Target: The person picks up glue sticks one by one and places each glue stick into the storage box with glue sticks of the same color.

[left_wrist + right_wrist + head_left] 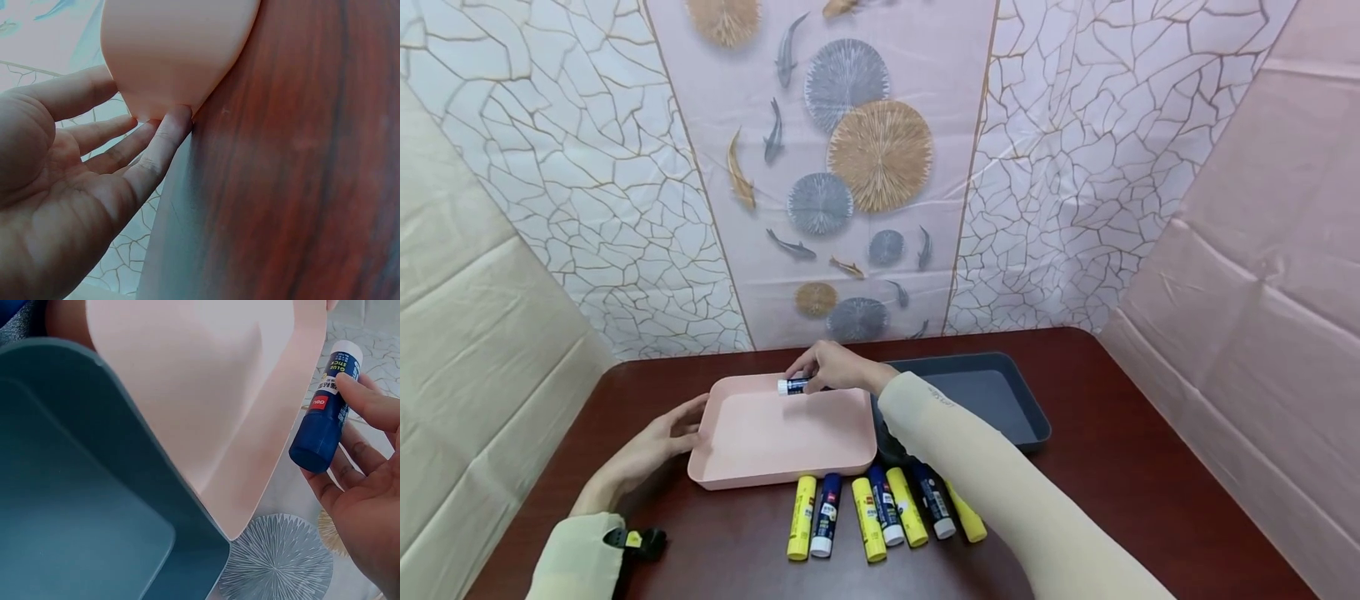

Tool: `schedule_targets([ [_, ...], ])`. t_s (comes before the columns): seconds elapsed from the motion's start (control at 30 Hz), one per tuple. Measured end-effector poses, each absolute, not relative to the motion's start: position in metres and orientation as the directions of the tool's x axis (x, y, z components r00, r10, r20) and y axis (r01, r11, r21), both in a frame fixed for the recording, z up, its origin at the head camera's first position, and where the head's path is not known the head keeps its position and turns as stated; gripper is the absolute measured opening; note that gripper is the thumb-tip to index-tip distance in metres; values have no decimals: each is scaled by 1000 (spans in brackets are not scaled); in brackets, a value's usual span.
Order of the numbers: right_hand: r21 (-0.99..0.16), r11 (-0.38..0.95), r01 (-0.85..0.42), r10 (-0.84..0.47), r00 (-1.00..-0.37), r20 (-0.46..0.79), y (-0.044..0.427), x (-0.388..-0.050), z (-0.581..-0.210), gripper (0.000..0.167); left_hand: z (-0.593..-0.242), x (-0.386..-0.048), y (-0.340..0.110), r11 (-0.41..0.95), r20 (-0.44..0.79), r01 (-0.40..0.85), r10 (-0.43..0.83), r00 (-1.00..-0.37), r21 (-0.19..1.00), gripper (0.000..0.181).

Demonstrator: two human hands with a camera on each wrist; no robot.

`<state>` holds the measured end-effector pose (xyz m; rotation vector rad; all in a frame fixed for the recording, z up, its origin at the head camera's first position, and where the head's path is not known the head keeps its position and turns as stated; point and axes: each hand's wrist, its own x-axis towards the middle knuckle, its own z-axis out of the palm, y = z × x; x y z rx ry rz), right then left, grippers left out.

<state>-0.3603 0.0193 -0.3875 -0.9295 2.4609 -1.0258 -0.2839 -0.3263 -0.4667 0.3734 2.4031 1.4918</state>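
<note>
Between the thumb and fingers of my right hand (842, 367) a blue glue stick with a white end (328, 406) is pinched, held over the far part of the pink tray (782, 433). In the right wrist view its label reads "glue stick" and it lies clear of the tray's surface. At the tray's left side, my left hand (651, 446) touches the outer wall with lightly bent, spread fingers; the left wrist view shows the fingertips (180, 115) against the wall's lower corner. The tray's inside shows no other object.
A dark grey-blue tray (985, 396) adjoins the pink one on the right, partly hidden by my right arm. In front lie several yellow glue sticks (801, 518) and three blue ones (825, 517). A patterned cloth (865, 167) hangs behind the brown table (700, 550).
</note>
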Motion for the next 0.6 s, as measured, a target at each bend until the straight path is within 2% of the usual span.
schedule_targets([
  [0.23,-683,568,-459,-654,-756,-37,7,-362,-391,33,-466,-284,-329,426,-107,64,365,-925,903,80],
  [0.43,-679,594,-432,-623,-781,-48,0,-364,-394,33,-467,-286,-327,431,-105,68,365,-925,900,81],
  [0.6,-692,592,-414,-624,-779,-68,-2,-367,-401,31,-468,-286,-326,433,-108,62,359,-927,899,80],
])
